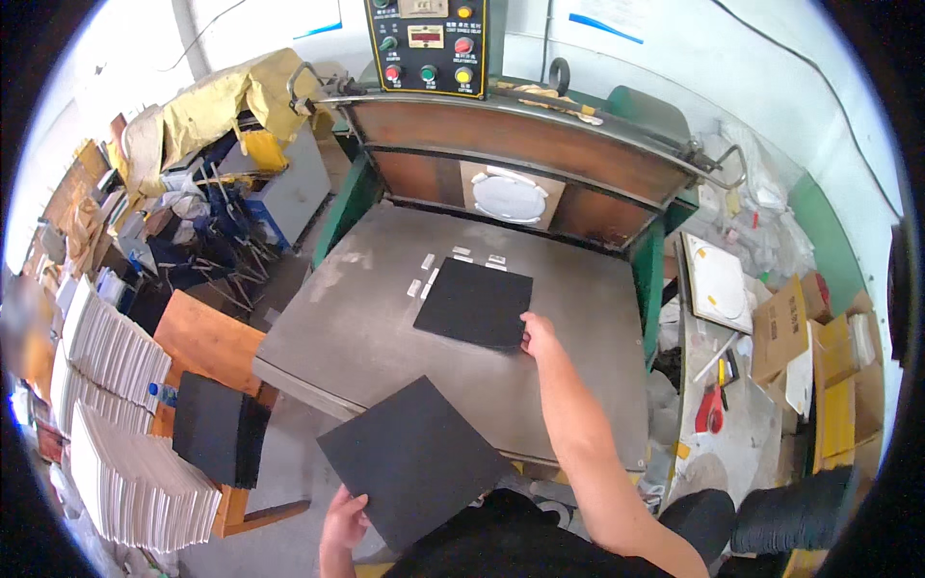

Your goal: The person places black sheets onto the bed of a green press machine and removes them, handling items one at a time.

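While your view runs from the left, white sheet stacks point(116, 424) fan out along the far left edge, and just beside them a pile of black square sheets point(217, 429) sits on a low wooden stand point(207, 337). Behind these, a cluttered workbench lies under a yellow cloth point(226, 96).

Your left hand point(344, 525) comes in at the bottom edge with its fingers closed on the near left corner of a black sheet point(414, 462), thumb on top; the sheet is held tilted like a diamond, partly over the near edge of the grey steel table point(328, 328) and partly over your dark lap.

Further right, a second black sheet point(474, 303) lies flat on the table, near the middle, with small white blocks point(429, 275) along its far and left edges. Your right hand point(538, 337) is stretched forward with its fingertips pinched on that sheet's near right corner; how tightly it grips cannot be told.

Behind the table stands the press platen point(520, 144) with a white die outline point(509, 196), and a control panel point(427, 46) with coloured buttons above. To the right, a white board point(718, 284), cardboard boxes point(800, 332) and a red tool point(711, 409) lie on a side shelf.
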A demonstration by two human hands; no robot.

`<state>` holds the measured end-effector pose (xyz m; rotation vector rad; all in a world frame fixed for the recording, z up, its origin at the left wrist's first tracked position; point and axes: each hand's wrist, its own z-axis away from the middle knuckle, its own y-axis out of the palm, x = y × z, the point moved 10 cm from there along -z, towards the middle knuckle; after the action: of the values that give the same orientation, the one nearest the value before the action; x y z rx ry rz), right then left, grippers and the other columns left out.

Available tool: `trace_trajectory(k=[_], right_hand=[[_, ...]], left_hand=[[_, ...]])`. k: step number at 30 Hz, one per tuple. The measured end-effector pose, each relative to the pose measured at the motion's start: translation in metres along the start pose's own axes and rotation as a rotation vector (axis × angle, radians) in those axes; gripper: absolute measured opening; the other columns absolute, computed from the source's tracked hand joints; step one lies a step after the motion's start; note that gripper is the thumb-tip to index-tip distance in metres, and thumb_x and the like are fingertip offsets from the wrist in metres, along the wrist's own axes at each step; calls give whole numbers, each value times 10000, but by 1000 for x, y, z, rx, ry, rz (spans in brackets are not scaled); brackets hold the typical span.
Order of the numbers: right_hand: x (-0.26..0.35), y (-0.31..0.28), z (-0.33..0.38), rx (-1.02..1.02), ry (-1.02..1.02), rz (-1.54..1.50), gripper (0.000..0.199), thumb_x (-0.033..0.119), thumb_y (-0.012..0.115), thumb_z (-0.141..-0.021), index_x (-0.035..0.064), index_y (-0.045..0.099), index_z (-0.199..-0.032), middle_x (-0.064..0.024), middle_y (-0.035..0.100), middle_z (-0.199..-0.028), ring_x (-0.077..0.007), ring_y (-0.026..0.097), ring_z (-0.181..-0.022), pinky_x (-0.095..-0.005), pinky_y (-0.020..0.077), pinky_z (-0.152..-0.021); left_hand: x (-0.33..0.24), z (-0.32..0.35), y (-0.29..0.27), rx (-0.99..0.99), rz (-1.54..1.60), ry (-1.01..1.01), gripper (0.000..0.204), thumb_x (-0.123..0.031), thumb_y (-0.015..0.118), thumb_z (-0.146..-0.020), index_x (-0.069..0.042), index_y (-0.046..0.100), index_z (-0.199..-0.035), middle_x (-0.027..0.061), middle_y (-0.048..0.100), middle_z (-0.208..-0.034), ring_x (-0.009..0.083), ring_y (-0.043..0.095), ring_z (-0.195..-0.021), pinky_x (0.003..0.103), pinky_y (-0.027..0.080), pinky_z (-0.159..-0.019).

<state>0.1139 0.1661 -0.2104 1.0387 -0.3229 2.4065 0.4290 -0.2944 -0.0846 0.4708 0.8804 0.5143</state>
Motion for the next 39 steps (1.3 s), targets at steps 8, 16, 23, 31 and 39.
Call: trace_trajectory(k=[8, 16, 23, 31, 39], right_hand=[[19, 41, -2, 323, 235, -179, 223, 155, 633, -843, 72, 577, -1042, -84, 648, -958, -245, 644, -869, -464, 548, -730], [114, -6, 53, 584, -162, -496, 267, 37, 596, -857, 7, 572, -1121, -114, 646, -1036, -243, 635, -918, -363, 520, -801], [103, -220, 127, 251, -397, -538, 429, 120, 599, -888, 47, 485, -1295, -84, 574, -1244, -258, 548, -1135, -418, 454, -959], [-74, -348, 231, -128, -223, -548, 429, 76, 559, -869, 11, 498, -1289, -114, 594, -1206, -278, 580, -1084, -428, 465, -945], [-94, -295, 331, -201, -345, -494, 478, 24, 547, -828, -53, 493, -1297, -140, 601, -1225, -262, 603, -1063, -363, 470, -928]], left_hand=[[30, -22, 11, -127, 76, -31, 338, -30, 500, -913, -63, 497, -1249, 75, 645, -989, 154, 622, -668, 287, 505, -518], [58, -171, 137, 5, 200, -3, 158, -26, 468, -933, -20, 471, -1090, 171, 559, -1095, 307, 594, -831, 567, 528, -844], [58, -345, 204, -123, 108, -19, 313, 2, 421, -920, 79, 349, -1215, 274, 423, -1236, 451, 524, -1084, 613, 488, -928], [26, -304, 203, -155, -425, 328, 360, -82, 580, -856, 48, 494, -1181, 189, 569, -1127, 337, 573, -1052, 436, 479, -939], [61, -363, 361, -19, -1918, 930, 644, -252, 669, -764, -46, 446, -1332, 164, 410, -1425, 355, 289, -1381, 537, 197, -1136]])
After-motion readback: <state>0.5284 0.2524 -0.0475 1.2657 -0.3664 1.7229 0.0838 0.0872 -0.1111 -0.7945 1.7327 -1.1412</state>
